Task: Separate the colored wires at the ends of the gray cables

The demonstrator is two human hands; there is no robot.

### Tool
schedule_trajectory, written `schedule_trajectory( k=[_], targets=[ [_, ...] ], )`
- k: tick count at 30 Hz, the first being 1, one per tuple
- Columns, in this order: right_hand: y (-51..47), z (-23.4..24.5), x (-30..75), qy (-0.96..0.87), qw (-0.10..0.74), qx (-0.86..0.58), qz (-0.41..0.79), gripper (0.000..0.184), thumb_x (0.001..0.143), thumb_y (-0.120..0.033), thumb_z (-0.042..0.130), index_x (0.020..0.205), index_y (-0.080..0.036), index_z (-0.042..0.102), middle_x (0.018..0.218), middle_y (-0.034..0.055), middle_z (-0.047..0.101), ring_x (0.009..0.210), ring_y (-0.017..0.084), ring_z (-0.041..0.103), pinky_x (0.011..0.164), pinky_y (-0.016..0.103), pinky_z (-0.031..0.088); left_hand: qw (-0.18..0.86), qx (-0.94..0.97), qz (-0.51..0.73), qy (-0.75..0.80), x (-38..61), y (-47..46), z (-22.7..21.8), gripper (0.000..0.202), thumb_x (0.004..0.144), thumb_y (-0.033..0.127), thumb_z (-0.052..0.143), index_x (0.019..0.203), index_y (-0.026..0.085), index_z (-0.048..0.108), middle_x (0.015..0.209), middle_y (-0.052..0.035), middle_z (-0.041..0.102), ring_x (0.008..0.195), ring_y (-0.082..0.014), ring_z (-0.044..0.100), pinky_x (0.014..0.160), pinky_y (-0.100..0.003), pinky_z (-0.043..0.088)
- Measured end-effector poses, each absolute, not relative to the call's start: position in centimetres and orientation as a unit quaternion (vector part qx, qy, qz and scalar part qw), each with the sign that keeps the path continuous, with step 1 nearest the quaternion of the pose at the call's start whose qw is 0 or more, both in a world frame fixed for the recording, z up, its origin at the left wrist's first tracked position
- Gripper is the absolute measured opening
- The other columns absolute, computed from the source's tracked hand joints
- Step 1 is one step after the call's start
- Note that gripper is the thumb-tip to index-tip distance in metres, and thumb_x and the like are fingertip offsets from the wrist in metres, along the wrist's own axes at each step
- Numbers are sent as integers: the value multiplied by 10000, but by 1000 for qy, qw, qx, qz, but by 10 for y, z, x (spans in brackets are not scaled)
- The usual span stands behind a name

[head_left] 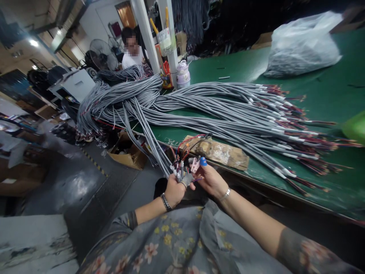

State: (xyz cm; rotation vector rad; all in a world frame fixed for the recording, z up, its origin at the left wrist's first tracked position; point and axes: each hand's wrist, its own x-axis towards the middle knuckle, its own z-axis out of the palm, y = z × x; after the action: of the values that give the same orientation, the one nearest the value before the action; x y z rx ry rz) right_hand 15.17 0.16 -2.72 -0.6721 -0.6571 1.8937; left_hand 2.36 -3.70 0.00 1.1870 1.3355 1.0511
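My left hand (175, 190) is closed round a bunch of grey cables (159, 154), whose stripped ends with thin coloured wires stick up above the fist. Grey wrapping covers one of its fingers. Close beside it, my right hand (212, 180) pinches a small pale pink piece (195, 165) whose exact kind I cannot make out. A blue cover (203, 161) sits on a fingertip of that hand. Thin wires show between the two hands. Behind them, a worn block wrapped in brown tape (219, 152) lies at the table edge, with red and black wires over its left end.
Long grey cables (199, 123) with white-sleeved ends spread over the green table (242, 62). A plastic bag (303, 45), a lilac bottle (183, 74) and a white post (146, 36) stand beyond. A cardboard box (128, 152) is below left. A person (132, 53) is at the back.
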Motion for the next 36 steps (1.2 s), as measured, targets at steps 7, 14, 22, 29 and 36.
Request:
schedule_trajectory(
  k=[7,14,22,29,36],
  targets=[
    [-7,-22,163,-202,445,-263,832,397,735,-573,670,731,-176,656,691,25,643,564,106,541,545,242,470,518,503,437,537,18,-44,3,445,736,583,635,604,160,593,486,-12,596,472,-114,513,471,-228,353],
    [-17,-14,182,-256,372,-290,844,376,587,-475,826,761,-183,666,690,0,646,565,93,557,535,220,464,506,545,409,529,10,-50,5,480,740,592,629,540,159,587,497,-26,597,476,-110,505,508,-239,395],
    [-18,-2,171,-352,354,-345,795,420,489,-462,864,636,-152,621,564,-27,603,483,72,514,499,215,417,510,603,363,495,11,-48,11,440,729,555,656,548,157,605,538,-31,609,532,-131,550,556,-244,456],
    [-26,2,169,-420,342,-331,773,309,561,-382,832,652,-161,637,605,-11,657,531,126,597,564,279,498,549,643,247,474,0,-44,5,379,686,513,704,625,140,676,552,-1,579,514,-101,470,527,-222,410],
    [-23,-14,180,-370,375,-310,792,254,675,-374,783,768,-156,692,685,28,693,559,114,589,568,252,478,572,587,321,475,4,-47,17,381,668,521,724,598,157,635,555,-22,597,520,-125,521,550,-251,443]
  ],
)
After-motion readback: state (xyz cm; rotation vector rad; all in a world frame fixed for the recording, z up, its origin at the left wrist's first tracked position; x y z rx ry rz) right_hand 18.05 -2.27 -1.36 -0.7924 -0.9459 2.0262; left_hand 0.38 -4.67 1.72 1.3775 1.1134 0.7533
